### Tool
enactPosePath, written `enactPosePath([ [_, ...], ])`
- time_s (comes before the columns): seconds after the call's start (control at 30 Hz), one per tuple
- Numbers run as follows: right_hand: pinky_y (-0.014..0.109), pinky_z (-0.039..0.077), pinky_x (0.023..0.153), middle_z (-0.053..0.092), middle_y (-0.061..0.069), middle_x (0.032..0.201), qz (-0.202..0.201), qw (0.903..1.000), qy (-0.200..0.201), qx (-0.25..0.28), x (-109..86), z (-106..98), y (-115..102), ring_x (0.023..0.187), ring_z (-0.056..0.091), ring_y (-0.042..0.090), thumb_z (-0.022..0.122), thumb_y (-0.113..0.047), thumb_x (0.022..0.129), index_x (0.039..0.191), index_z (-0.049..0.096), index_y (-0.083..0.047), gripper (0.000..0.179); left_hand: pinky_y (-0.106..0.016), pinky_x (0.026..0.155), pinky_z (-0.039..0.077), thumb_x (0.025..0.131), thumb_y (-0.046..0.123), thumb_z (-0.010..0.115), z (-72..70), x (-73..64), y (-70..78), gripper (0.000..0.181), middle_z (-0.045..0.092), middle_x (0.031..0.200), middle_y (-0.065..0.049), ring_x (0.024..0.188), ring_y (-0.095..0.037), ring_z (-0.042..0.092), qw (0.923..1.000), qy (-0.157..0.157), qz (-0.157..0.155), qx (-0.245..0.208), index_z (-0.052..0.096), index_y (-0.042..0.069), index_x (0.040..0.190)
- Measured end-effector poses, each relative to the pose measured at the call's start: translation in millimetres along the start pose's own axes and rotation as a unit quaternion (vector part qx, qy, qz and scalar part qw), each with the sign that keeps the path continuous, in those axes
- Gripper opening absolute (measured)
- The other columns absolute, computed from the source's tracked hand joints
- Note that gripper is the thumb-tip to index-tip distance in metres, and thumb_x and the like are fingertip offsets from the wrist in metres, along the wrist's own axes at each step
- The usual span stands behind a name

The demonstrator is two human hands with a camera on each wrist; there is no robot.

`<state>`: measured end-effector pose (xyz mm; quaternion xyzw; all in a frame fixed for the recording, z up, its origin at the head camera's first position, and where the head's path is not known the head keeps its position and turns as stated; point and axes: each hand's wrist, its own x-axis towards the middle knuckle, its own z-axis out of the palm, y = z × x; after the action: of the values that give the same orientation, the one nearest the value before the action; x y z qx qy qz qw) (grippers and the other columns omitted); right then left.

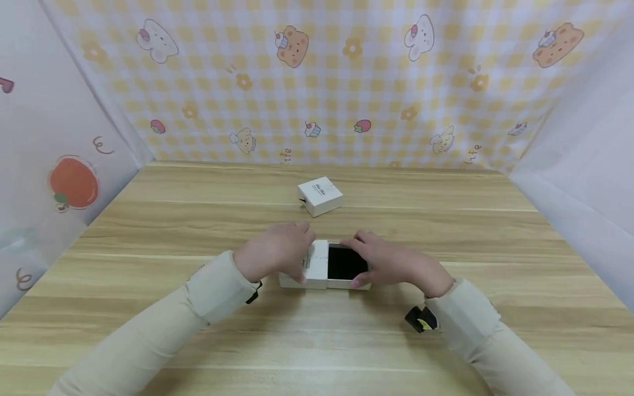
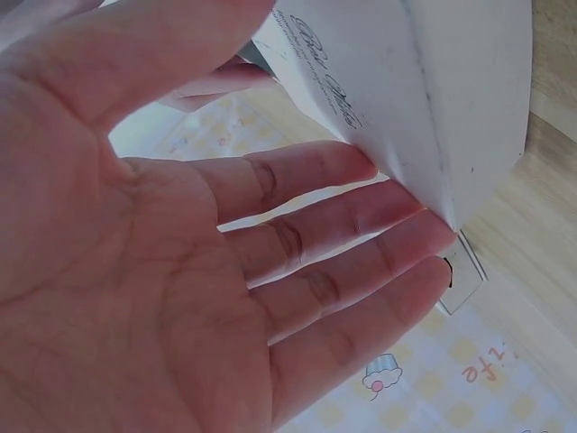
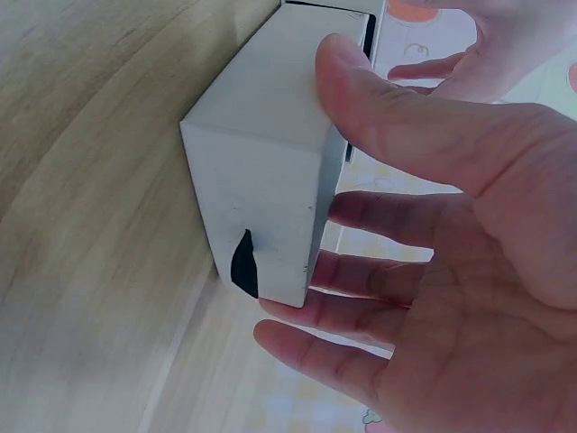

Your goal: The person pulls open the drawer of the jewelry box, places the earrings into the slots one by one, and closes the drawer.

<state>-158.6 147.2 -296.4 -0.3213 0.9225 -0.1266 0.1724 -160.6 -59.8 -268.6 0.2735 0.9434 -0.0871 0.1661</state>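
Note:
A white drawer-style box lies on the table in the head view, its printed outer sleeve (image 1: 318, 269) on the left and its inner tray (image 1: 342, 284) slid partly out to the right. Black lining shows inside the tray. My left hand (image 1: 274, 250) grips the sleeve, thumb at the near side and fingertips along the far edge. On the right, my right hand (image 1: 393, 261) holds the tray between thumb and fingers. The right wrist view shows a black ribbon tab (image 3: 244, 266) on the tray's end wall. Lettering on the sleeve (image 2: 388, 90) appears in the left wrist view.
Another white box (image 1: 321, 195) with printed lettering and a dark tab sits farther back on the wooden table (image 1: 317, 341). A yellow checked curtain (image 1: 327, 82) hangs behind the table, with white cloth (image 1: 44, 126) on the left side.

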Motion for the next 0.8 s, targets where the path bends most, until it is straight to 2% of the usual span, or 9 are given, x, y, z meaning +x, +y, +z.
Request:
enactPosePath([
  [0.2,0.041,0.044,0.091,0.046,0.011,0.120,0.016,0.9998,-0.008,-0.004,-1.9,-2,-2,0.105,0.047,0.021,0.074,-0.031,0.078,0.139,0.037,-0.005,0.076,-0.037,0.089,0.047,0.068,0.041,0.081,0.8,-2.0,-0.9,0.073,0.052,0.115,-0.006,0.101,-0.022,0.053,1.0000,0.004,-0.002,-0.007,0.052,0.004,0.122],
  [0.4,0.042,0.043,0.092,0.046,0.011,0.120,0.026,0.9996,-0.006,-0.005,-4.8,-4,-2,0.106,0.046,0.023,0.074,-0.029,0.077,0.139,0.038,-0.005,0.076,-0.039,0.099,0.042,0.070,0.043,0.079,4.9,-1.8,-6.2,0.077,0.048,0.130,-0.010,0.116,-0.026,0.050,0.9995,0.013,0.007,-0.028,0.049,0.003,0.128],
  [0.47,0.042,0.043,0.093,0.046,0.011,0.120,0.030,0.9995,-0.007,-0.004,-5.4,-5,-2,0.107,0.046,0.023,0.074,-0.029,0.077,0.139,0.038,-0.005,0.076,-0.038,0.098,0.042,0.070,0.043,0.078,6.9,-1.4,-8.5,0.076,0.049,0.127,-0.010,0.113,-0.025,0.050,0.9991,0.017,0.013,-0.036,0.050,0.003,0.128],
  [0.63,0.042,0.042,0.094,0.046,0.012,0.122,0.031,0.9995,-0.008,-0.003,-4.7,-5,-4,0.109,0.045,0.024,0.074,-0.029,0.077,0.139,0.038,-0.004,0.076,-0.035,0.087,0.043,0.072,0.041,0.078,9.3,-2.8,-12.8,0.068,0.050,0.106,-0.006,0.094,-0.020,0.047,0.9978,0.025,0.033,-0.052,0.053,0.001,0.121],
  [0.8,0.042,0.042,0.095,0.045,0.011,0.124,0.038,0.9992,-0.011,-0.005,-5.1,-5,-3,0.111,0.045,0.023,0.074,-0.030,0.078,0.140,0.037,-0.006,0.076,-0.035,0.089,0.043,0.074,0.046,0.074,6.7,-5.2,-9.9,0.074,0.048,0.114,-0.008,0.100,-0.021,0.046,0.9967,0.023,0.051,-0.059,0.048,0.002,0.128],
])
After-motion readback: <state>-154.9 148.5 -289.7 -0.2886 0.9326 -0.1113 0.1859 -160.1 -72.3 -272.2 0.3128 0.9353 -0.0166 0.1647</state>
